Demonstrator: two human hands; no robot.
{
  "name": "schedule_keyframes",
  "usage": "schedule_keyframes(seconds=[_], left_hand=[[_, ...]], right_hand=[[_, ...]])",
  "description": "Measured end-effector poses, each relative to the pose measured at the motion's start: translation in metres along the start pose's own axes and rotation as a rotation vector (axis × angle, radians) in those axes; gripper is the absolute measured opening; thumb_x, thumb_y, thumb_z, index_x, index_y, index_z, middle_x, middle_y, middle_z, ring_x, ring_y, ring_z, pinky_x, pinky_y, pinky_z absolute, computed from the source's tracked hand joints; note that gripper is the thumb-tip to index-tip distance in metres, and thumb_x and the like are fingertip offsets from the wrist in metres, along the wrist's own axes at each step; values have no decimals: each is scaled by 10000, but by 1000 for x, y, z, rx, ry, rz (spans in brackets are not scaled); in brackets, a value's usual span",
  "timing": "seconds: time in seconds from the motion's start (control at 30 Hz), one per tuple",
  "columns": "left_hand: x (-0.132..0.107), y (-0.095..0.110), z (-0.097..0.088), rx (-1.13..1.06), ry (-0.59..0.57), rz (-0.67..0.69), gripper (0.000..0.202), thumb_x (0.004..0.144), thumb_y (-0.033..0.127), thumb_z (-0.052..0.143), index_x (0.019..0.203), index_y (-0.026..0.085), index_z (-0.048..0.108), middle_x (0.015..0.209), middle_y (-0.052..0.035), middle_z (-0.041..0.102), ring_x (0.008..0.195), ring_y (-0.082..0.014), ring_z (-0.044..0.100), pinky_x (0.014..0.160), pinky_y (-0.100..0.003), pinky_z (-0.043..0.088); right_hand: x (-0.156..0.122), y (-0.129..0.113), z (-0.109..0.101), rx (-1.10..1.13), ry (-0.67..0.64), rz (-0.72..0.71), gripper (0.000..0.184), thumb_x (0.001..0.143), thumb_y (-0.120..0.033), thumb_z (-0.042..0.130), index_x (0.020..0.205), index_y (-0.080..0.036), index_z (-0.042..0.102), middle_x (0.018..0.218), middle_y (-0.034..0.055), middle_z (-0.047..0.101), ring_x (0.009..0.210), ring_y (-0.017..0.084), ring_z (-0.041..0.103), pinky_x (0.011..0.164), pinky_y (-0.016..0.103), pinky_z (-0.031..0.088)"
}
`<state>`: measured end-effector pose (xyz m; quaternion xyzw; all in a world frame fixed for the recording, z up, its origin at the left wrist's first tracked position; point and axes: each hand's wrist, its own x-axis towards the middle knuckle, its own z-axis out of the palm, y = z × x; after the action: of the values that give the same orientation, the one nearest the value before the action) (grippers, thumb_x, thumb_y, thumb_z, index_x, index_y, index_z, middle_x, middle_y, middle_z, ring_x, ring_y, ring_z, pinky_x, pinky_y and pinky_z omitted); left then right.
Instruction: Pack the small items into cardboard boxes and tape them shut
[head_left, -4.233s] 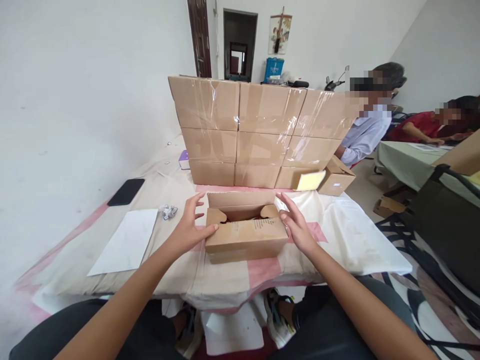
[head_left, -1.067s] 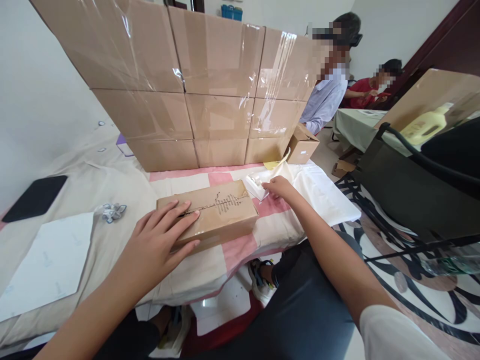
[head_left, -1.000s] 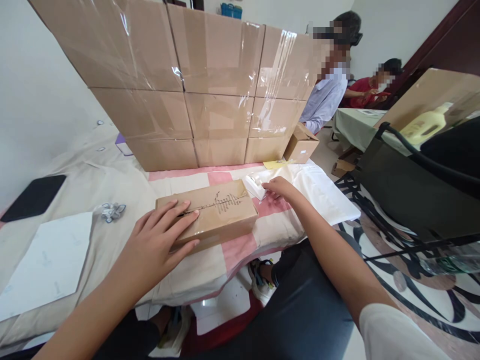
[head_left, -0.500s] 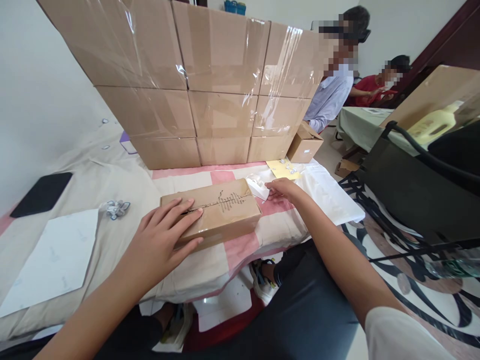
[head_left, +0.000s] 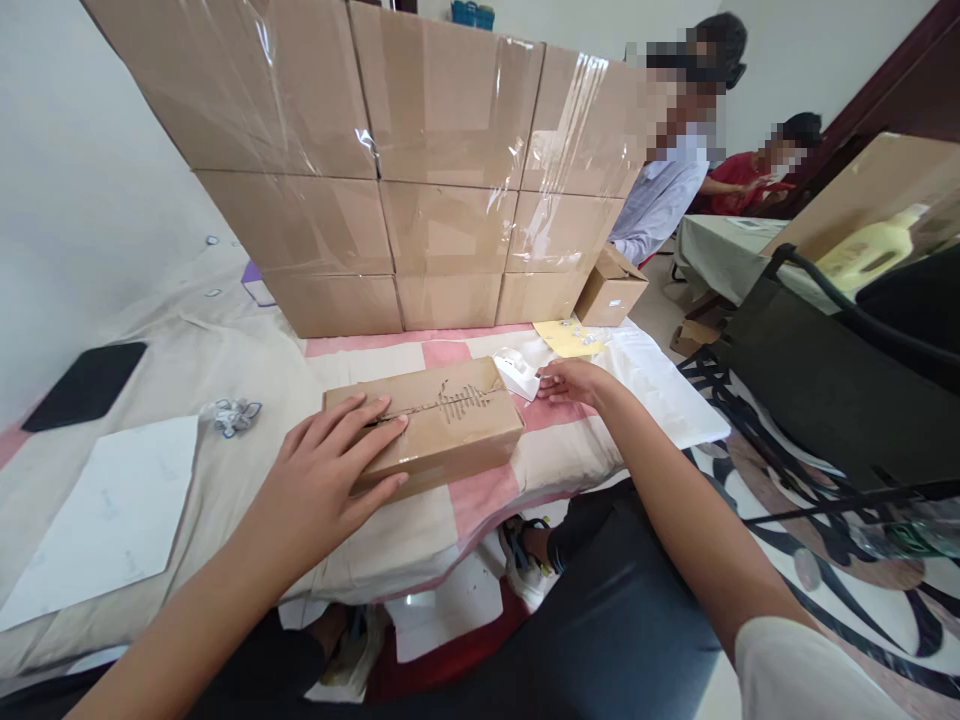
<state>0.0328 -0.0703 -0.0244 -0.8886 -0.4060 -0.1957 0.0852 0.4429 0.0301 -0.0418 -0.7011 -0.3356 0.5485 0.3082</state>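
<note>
A small closed cardboard box (head_left: 442,425) lies on the cloth-covered table (head_left: 247,370) in front of me. My left hand (head_left: 326,475) rests flat on the box's left half, fingers spread. My right hand (head_left: 574,382) reaches past the box's right end and its fingers pinch the edge of a small white object (head_left: 516,372) lying on the cloth. A yellow sheet (head_left: 568,338) with tiny bits on it lies just beyond that hand.
A wall of several taped cartons (head_left: 420,170) stands behind the box. A black phone (head_left: 84,370), white paper (head_left: 105,510) and a crumpled scrap (head_left: 232,412) lie left. Two other people (head_left: 667,190) sit at the right. A dark bag (head_left: 832,370) stands right.
The open box has been closed and turned. Over the last second my right hand has shifted a little on the white object; the left hand stays flat on the box.
</note>
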Motion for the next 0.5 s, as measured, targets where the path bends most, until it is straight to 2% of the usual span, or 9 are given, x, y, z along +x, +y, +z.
schedule_keyframes(seconds=[0.2,0.33,0.5], left_hand=[[2,0,3,13,21,20,459,1011,527,468,1395,285,535,1543,-59,513,1400,-342,466,1030,-498,415],[0,-1,3,16,23,23,457,999,509,506,1397,288,533,1544,-61,512,1417,-338,451,1044,-496,412],[2,-1,2,11,43,27,445,995,475,529,1395,281,538,1517,-74,542,1414,-333,459,1062,-493,415]], right_hand=[[3,4,-1,-8,-9,-19,217,881,-196,734,726,-152,589,681,47,693,604,150,710,523,216,546],[6,8,-4,-6,-31,-22,250,873,-203,747,699,-155,574,660,32,685,433,81,561,390,193,418],[6,12,-4,24,-66,-18,277,898,-239,725,691,-155,561,651,36,686,388,51,454,345,182,330]])
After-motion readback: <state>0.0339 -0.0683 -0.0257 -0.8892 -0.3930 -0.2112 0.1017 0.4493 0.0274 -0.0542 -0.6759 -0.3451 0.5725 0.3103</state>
